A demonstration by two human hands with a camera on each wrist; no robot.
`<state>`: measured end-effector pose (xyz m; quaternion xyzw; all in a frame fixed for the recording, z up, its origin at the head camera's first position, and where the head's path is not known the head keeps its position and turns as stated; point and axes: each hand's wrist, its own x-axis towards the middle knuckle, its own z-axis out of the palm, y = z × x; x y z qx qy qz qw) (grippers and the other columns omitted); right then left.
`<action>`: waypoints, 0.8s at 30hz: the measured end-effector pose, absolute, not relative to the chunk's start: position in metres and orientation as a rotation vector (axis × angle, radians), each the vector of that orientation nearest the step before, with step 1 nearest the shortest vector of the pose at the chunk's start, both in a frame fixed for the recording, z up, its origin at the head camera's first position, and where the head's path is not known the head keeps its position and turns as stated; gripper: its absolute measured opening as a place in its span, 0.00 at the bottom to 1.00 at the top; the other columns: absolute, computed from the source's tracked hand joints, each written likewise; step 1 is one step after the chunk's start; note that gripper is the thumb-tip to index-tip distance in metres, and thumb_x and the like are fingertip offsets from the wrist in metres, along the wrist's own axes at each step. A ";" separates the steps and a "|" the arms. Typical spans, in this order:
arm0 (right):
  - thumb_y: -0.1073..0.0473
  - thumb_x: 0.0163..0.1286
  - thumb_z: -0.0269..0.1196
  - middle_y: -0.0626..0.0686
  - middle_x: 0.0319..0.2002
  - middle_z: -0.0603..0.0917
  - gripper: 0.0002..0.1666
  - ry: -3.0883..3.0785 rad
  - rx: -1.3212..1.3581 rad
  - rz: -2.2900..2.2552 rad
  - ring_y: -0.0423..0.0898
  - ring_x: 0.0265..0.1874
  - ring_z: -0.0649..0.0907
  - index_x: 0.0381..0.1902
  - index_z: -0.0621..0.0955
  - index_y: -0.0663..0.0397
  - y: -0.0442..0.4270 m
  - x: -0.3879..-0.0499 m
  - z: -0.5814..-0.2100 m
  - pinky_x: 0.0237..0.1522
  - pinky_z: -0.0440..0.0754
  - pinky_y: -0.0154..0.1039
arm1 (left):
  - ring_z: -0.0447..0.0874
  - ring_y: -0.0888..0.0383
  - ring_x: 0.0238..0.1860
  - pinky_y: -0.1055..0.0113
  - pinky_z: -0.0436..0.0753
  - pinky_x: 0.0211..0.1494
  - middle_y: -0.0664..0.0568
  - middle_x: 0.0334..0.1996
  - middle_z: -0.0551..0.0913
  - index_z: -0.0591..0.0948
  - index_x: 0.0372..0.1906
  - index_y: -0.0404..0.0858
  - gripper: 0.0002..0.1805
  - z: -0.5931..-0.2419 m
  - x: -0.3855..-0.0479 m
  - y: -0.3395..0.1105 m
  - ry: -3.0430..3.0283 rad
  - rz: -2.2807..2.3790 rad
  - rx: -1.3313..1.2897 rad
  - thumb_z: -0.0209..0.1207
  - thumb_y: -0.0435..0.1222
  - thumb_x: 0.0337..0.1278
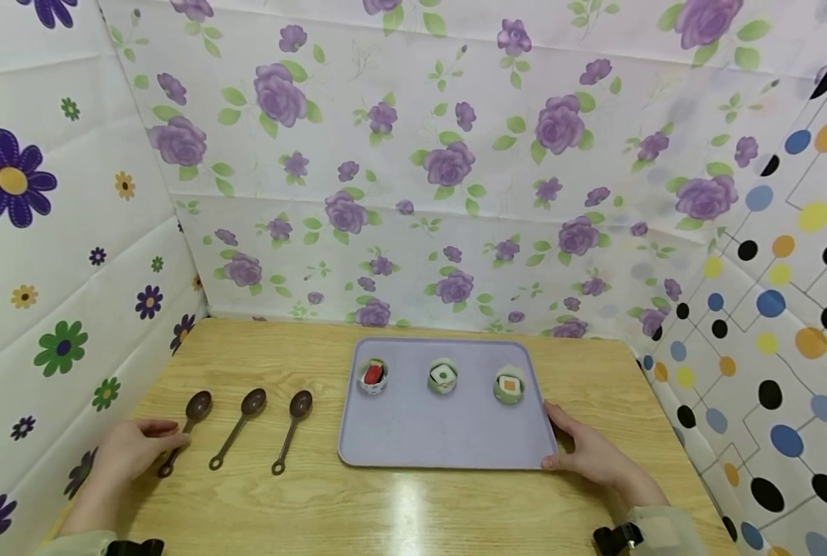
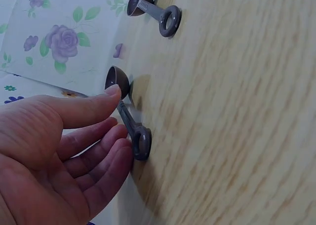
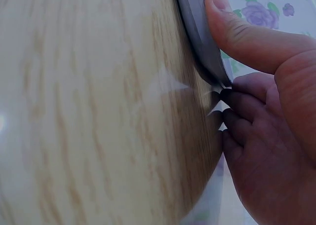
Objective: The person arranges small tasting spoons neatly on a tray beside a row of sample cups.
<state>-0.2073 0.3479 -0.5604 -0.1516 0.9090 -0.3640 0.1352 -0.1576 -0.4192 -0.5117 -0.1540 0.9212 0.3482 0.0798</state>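
Note:
My left hand [image 1: 131, 448] is at the leftmost of three brown measuring spoons [image 1: 198, 406], its thumb [image 2: 94, 108] beside the spoon's neck and its fingers loosely bent near the handle. A gap shows between thumb and fingers. The middle spoon [image 1: 253, 403] and the right spoon [image 1: 301, 405] lie apart from it, bowls toward the back. At the right edge of a lavender tray [image 1: 448, 444], my right hand [image 1: 587, 448] rests with thumb and fingers spread; the thumb touches the tray's near corner. The right wrist view shows these fingertips low by the tabletop.
On the tray stand three small cups: one with a red-topped piece [image 1: 373, 376], one with a white piece bearing a green dot [image 1: 443, 376], one with a white piece with an orange square [image 1: 509, 384]. Patterned cloth walls [image 1: 385, 255] border the wooden table [image 1: 330, 510].

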 end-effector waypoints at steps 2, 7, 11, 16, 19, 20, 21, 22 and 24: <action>0.41 0.61 0.80 0.65 0.84 0.54 0.70 2.639 -0.446 -1.044 0.67 0.83 0.52 0.86 0.54 0.60 0.348 -0.208 -0.561 0.78 0.51 0.67 | 0.81 0.28 0.57 0.38 0.83 0.57 0.31 0.56 0.86 0.84 0.60 0.25 0.38 -0.512 -0.158 -0.420 2.752 1.042 -0.449 0.76 0.54 0.60; 0.40 0.60 0.80 0.64 0.84 0.54 0.70 2.648 -0.445 -1.046 0.66 0.83 0.53 0.86 0.54 0.60 0.349 -0.208 -0.563 0.80 0.51 0.56 | 0.86 0.34 0.52 0.36 0.81 0.59 0.39 0.44 0.92 0.85 0.58 0.24 0.35 -0.514 -0.160 -0.423 2.745 1.074 -0.419 0.81 0.46 0.54; 0.40 0.61 0.80 0.64 0.84 0.54 0.70 2.642 -0.441 -1.055 0.65 0.83 0.53 0.86 0.54 0.60 0.350 -0.208 -0.564 0.80 0.51 0.54 | 0.89 0.41 0.47 0.44 0.86 0.55 0.41 0.42 0.92 0.84 0.58 0.22 0.34 -0.516 -0.162 -0.424 2.720 1.114 -0.419 0.82 0.40 0.52; 0.41 0.61 0.81 0.64 0.84 0.54 0.70 2.641 -0.444 -1.056 0.66 0.83 0.53 0.86 0.54 0.60 0.349 -0.208 -0.563 0.79 0.51 0.62 | 0.89 0.44 0.45 0.50 0.89 0.49 0.40 0.42 0.91 0.84 0.58 0.21 0.34 -0.517 -0.163 -0.423 2.706 1.117 -0.426 0.82 0.37 0.51; 0.40 0.61 0.80 0.64 0.84 0.54 0.70 2.648 -0.452 -1.048 0.66 0.83 0.53 0.86 0.54 0.60 0.349 -0.207 -0.563 0.79 0.51 0.65 | 0.89 0.47 0.43 0.50 0.89 0.48 0.41 0.41 0.91 0.84 0.57 0.21 0.33 -0.518 -0.163 -0.424 2.694 1.113 -0.432 0.82 0.37 0.51; 0.40 0.60 0.80 0.64 0.84 0.55 0.70 2.649 -0.453 -1.047 0.66 0.83 0.54 0.86 0.54 0.60 0.349 -0.207 -0.563 0.79 0.51 0.64 | 0.89 0.48 0.42 0.50 0.89 0.47 0.41 0.40 0.91 0.84 0.57 0.21 0.32 -0.518 -0.163 -0.424 2.691 1.112 -0.432 0.82 0.37 0.51; 0.40 0.60 0.80 0.64 0.84 0.55 0.70 2.653 -0.453 -1.047 0.66 0.83 0.54 0.86 0.54 0.60 0.349 -0.207 -0.563 0.79 0.51 0.64 | 0.89 0.50 0.41 0.50 0.89 0.47 0.42 0.40 0.91 0.84 0.56 0.21 0.32 -0.518 -0.163 -0.425 2.690 1.107 -0.432 0.82 0.37 0.52; 0.39 0.60 0.80 0.64 0.84 0.55 0.70 2.654 -0.455 -1.046 0.66 0.83 0.54 0.86 0.54 0.59 0.349 -0.207 -0.564 0.79 0.51 0.63 | 0.89 0.51 0.40 0.50 0.89 0.47 0.43 0.39 0.91 0.85 0.56 0.22 0.31 -0.519 -0.164 -0.425 2.689 1.105 -0.435 0.82 0.38 0.52; 0.39 0.61 0.80 0.64 0.84 0.55 0.70 2.655 -0.457 -1.047 0.65 0.83 0.54 0.87 0.54 0.59 0.349 -0.208 -0.564 0.79 0.51 0.61 | 0.88 0.54 0.39 0.51 0.89 0.47 0.45 0.38 0.91 0.85 0.56 0.22 0.31 -0.519 -0.164 -0.426 2.685 1.101 -0.435 0.81 0.38 0.53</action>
